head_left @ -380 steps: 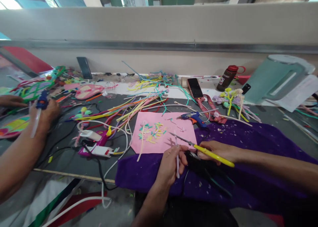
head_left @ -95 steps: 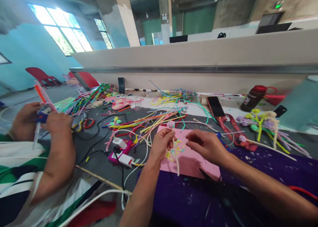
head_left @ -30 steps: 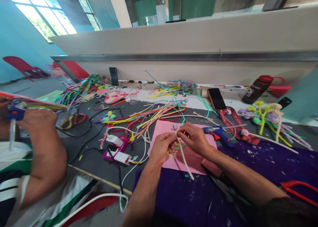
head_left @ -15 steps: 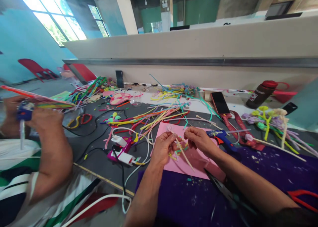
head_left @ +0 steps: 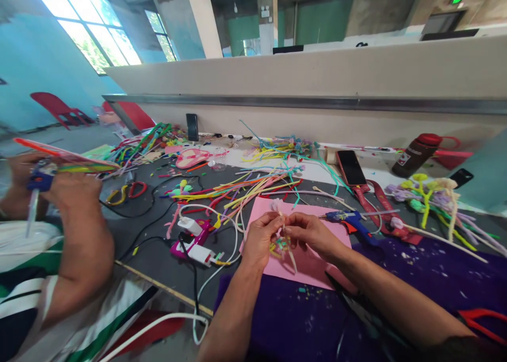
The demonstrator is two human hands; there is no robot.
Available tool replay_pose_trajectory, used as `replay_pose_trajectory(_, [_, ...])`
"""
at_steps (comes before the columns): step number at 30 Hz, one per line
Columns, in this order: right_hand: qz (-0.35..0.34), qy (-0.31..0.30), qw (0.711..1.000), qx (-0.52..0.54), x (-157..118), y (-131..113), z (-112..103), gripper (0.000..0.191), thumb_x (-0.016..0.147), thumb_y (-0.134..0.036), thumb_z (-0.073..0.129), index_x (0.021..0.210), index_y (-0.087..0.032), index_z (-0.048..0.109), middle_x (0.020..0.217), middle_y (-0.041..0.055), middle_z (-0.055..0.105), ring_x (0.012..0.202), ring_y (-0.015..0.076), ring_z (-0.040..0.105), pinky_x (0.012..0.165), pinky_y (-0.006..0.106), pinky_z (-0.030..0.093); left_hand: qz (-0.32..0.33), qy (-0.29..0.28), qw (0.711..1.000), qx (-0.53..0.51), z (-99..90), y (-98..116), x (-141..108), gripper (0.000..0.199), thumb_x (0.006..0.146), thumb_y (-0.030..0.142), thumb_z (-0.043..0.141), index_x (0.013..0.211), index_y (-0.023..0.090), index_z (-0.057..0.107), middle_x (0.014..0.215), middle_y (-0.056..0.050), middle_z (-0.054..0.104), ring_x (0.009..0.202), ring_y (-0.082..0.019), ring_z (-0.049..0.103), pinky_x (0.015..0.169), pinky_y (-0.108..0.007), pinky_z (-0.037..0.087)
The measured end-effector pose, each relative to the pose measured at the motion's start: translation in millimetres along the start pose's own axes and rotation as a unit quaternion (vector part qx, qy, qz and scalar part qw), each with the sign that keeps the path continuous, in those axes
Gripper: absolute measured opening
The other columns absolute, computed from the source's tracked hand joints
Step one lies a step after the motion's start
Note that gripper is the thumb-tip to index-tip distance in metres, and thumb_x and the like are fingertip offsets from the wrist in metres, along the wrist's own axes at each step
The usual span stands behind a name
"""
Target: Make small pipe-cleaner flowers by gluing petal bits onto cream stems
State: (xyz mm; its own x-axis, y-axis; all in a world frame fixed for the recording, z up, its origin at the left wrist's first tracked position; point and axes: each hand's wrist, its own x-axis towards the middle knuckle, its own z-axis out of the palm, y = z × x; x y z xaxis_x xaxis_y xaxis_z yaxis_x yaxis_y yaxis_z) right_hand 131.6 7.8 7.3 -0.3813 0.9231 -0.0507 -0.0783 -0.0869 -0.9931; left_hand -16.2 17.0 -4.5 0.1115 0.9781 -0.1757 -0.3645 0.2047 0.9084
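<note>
Pale stem (head_left: pixel 293 262): hidden where left hand (head_left: pixel 263 236) and right hand (head_left: pixel 309 231) pinch it
Flower tip (head_left: pixel 277 206): blurred
Snippets (head_left: pixel 276 248): partly behind the hands
Red handle (head_left: pixel 481 313): cut off, near right
Bottle print (head_left: pixel 414 151): too small to read
Co-worker (head_left: pixel 82 235): cut off, left

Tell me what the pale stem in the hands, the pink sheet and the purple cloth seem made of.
Pale stem: probably fuzzy pipe cleaner, matte; its edges look soft. Pink sheet: perhaps paper or thin foam, matte; even colour without gloss. Purple cloth: a dull textile, fibre unclear; light specks dot its soft-looking surface.
</note>
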Motion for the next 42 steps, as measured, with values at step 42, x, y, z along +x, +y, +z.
replay_pose_trajectory(42, [0.025,-0.008,0.997,0.072,-3.0,1.8,7.2,0.029,0.074,-0.042,0.063,0.069,-0.015,0.054,0.050,-0.0061,0.051,0.037,0.0044,0.042,0.035,0.016,0.026,-0.028,-0.022,0.999,-0.027,5.3,4.3,-2.5,0.023,0.062,0.030,0.074,0.067,0.012,0.061,0.046,0.004,0.049,0.034,-0.002,0.039,0.034,-0.015,0.018])
